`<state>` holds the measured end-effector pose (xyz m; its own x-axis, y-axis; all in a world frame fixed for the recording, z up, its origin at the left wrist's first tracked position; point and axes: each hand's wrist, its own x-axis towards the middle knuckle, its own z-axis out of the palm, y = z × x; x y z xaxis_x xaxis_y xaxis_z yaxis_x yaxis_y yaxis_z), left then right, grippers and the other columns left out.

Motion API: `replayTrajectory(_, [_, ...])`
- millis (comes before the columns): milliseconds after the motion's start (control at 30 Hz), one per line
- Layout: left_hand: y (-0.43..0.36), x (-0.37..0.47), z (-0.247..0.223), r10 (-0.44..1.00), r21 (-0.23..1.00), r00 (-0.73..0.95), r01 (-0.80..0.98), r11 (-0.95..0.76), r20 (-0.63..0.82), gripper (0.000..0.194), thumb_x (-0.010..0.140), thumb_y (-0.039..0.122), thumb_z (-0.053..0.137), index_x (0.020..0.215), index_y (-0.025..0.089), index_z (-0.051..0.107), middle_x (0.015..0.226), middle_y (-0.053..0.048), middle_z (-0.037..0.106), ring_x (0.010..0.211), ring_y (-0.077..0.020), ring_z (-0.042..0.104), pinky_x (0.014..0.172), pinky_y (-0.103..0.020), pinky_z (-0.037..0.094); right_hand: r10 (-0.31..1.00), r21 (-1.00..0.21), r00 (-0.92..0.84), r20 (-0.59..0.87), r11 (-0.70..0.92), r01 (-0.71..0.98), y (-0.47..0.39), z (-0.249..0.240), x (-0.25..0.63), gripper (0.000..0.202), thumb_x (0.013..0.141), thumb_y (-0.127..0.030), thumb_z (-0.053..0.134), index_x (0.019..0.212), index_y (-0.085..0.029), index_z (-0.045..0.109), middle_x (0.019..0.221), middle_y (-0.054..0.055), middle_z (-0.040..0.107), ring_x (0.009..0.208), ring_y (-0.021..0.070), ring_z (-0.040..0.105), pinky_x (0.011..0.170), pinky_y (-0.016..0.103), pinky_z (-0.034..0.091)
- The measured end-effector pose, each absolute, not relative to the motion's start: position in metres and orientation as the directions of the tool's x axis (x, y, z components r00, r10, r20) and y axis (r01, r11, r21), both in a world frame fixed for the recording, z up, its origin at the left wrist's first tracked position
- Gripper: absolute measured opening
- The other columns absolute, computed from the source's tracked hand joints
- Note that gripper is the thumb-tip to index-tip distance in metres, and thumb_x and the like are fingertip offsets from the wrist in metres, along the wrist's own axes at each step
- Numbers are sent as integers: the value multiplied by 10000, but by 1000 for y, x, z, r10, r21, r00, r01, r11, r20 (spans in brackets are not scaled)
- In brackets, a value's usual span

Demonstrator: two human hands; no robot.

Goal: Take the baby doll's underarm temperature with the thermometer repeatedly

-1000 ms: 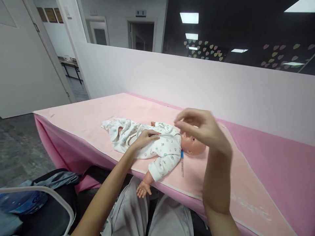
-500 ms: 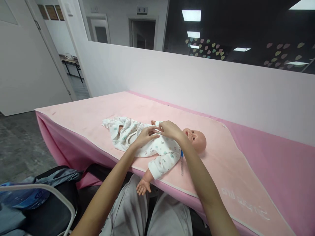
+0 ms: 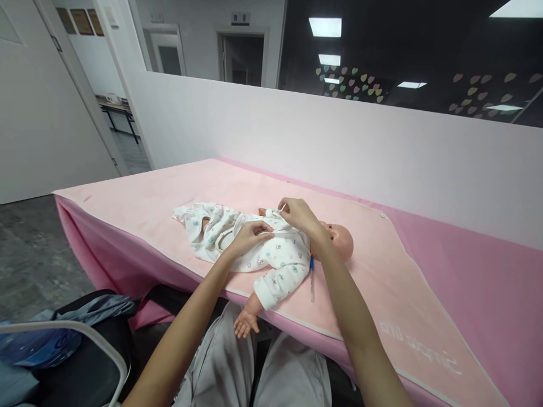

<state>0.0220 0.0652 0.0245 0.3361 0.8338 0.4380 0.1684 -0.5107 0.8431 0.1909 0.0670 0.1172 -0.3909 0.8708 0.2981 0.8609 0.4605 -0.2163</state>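
Just one doll
One left hand, one right hand at the doll, one blue-topped stick beside it, three brown frames far behind it

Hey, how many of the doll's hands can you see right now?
2. The near hand of the doll sticks out past the table's near edge; the far hand shows small beyond its body. Neither is fully hidden.

- left hand and right hand, both bare and slender;
- left forearm and right forearm, bare and slim along their whole visible length, tapering smoothly;
- trousers, light grey and loose; the cloth plain, with soft folds running lengthwise
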Motion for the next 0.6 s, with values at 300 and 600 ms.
replayTrajectory(300, [68,22,21,834,846,332,158,-510,441,158,719,302,649,764,151,646,832,-46,671,809,-180,608,730,-285,478,884,2,-430,182,437,900,79,94,180,222,845,-227,486,957,-156,665,1003,105,671,950,208,586,770,277,394])
replayTrajectory(600, [68,22,21,834,849,333,148,-507,440,168,712,318,659,765,159,652,855,-49,678,840,-188,615,758,-293,479,862,113,-405,305,390,914,84,104,184,271,892,-210,433,885,-135,693,932,117,692,901,207,598,829,306,351])
